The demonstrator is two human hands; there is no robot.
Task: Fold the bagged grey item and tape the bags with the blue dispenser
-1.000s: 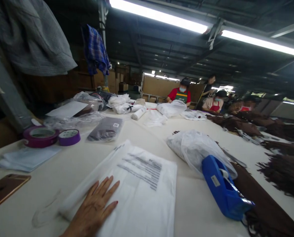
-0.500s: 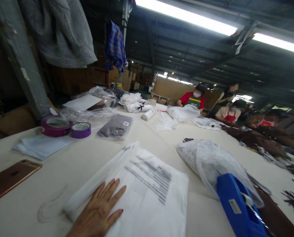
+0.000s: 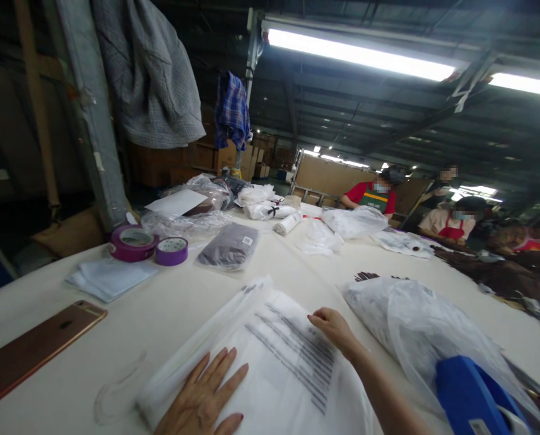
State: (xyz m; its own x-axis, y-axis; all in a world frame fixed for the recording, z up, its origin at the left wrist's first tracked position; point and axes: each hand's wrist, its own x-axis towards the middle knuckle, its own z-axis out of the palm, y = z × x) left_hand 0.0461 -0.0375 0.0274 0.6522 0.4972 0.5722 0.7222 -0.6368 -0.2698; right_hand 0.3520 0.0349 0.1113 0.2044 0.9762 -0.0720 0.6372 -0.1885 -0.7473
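A stack of clear plastic bags with black printed text lies on the white table in front of me. My left hand lies flat and open on the near left corner of the stack, fingers spread. My right hand reaches onto the far part of the stack, fingers curled down and pinching at the top bag near the printed text. What the fingertips grip is hard to make out.
A blue tape dispenser and a crumpled plastic bag lie at right. A rose-gold phone, two purple tape rolls, a packed dark garment sit at left. Several people work at the far end beside brown fringed fabric.
My right hand has come into view and landed on the far part of the bag stack. The camera has swung left and tilted slightly. My left hand stays flat on the stack.
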